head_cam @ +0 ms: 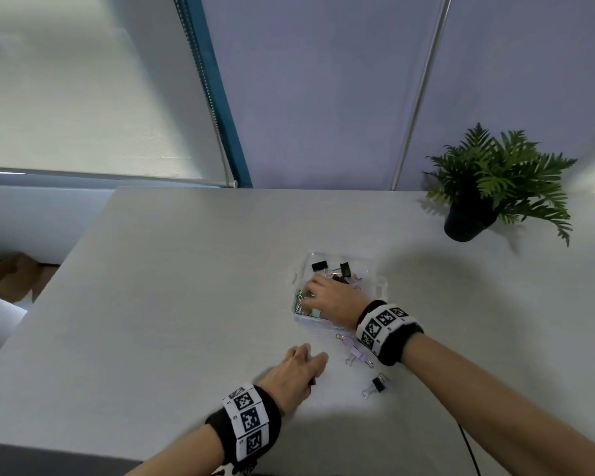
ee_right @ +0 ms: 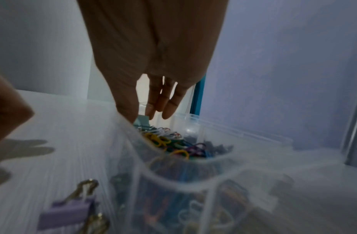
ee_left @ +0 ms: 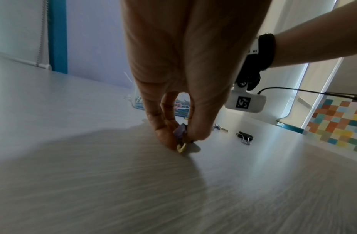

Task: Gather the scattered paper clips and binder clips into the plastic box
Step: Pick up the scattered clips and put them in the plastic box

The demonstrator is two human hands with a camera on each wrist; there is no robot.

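A clear plastic box [head_cam: 375,269] with coloured paper clips [ee_right: 173,147] and black binder clips [head_cam: 320,266] in it stands mid-table. My right hand [head_cam: 323,297] reaches into it with straight, spread fingers [ee_right: 169,109]; a pale green binder clip [ee_right: 142,121] lies by the thumb tip. Nearer me, my left hand [ee_left: 181,139] pinches a purple binder clip [ee_left: 179,132] with gold handles between thumb and fingers, low on the table [head_cam: 186,304]. Purple binder clips [head_cam: 356,352] and a black binder clip [head_cam: 377,384] lie loose in front of the box.
A potted fern [head_cam: 488,187] stands at the table's far right. A black cable [head_cam: 471,451] runs off the near edge. A window blind and a purple wall back the table; its left edge drops to the floor.
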